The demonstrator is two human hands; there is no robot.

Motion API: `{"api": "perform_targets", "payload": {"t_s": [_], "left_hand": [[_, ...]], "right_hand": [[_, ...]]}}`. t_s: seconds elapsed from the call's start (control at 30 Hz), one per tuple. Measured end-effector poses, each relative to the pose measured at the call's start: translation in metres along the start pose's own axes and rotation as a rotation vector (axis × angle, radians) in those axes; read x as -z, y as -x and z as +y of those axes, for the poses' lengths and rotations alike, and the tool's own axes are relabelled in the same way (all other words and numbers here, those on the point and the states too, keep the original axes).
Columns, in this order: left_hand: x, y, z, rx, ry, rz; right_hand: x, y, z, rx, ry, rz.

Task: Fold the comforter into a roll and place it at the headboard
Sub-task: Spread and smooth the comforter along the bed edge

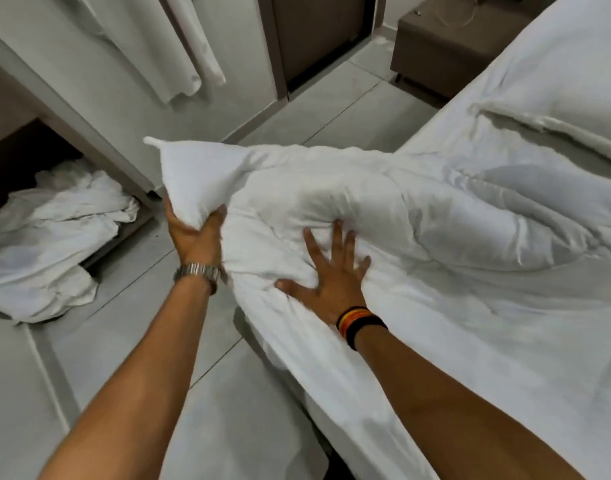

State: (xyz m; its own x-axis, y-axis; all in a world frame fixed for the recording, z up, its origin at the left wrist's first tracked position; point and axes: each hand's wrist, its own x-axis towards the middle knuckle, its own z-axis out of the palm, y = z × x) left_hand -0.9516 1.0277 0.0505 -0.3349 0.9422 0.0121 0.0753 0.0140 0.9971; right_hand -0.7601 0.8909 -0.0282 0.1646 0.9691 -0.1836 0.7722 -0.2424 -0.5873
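Observation:
A puffy white comforter (383, 202) lies bunched across the bed's near corner, one end sticking out past the mattress edge over the floor. My left hand (193, 233), with a metal watch at the wrist, grips that overhanging corner from below. Just to its right, my right hand (328, 271) presses flat on the comforter with fingers spread; striped bands circle its wrist. The bed (504, 341), covered in a white sheet, fills the right side. A white pillow (574, 81) lies at the far right top.
A heap of crumpled white linen (54, 237) lies on the tiled floor (124, 341) at the left, under a brown shelf. White curtains (179, 46) hang at the top left. A brown nightstand (446, 46) stands beside the bed at the back.

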Motion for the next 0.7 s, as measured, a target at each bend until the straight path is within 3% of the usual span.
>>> {"api": "perform_targets", "payload": {"t_s": [0.07,0.13,0.2,0.23,0.37,0.5,0.7], "left_hand": [[0.030,0.016,-0.029,0.159,-0.155,-0.039],[0.061,0.037,-0.063,0.474,-0.305,-0.187],[0.080,0.046,-0.090,0.792,-0.414,-0.304],[0.082,0.045,-0.098,0.848,-0.469,-0.329],[0.035,0.013,-0.106,0.654,-0.558,-0.375],[-0.059,-0.053,-0.115,0.476,-0.539,-0.568],[-0.179,-0.131,-0.174,0.559,-0.614,-0.964]], "right_hand": [[-0.014,0.007,0.007,-0.040,0.070,-0.240],[-0.027,0.024,0.028,-0.138,0.193,-0.481],[-0.034,0.033,0.044,-0.223,0.213,-0.510],[-0.034,0.034,0.047,-0.243,0.188,-0.468],[-0.012,-0.001,0.050,-0.258,0.160,-0.239],[-0.003,-0.075,0.048,-0.318,0.141,-0.059],[-0.050,-0.151,0.068,-0.506,0.217,0.042]]}}
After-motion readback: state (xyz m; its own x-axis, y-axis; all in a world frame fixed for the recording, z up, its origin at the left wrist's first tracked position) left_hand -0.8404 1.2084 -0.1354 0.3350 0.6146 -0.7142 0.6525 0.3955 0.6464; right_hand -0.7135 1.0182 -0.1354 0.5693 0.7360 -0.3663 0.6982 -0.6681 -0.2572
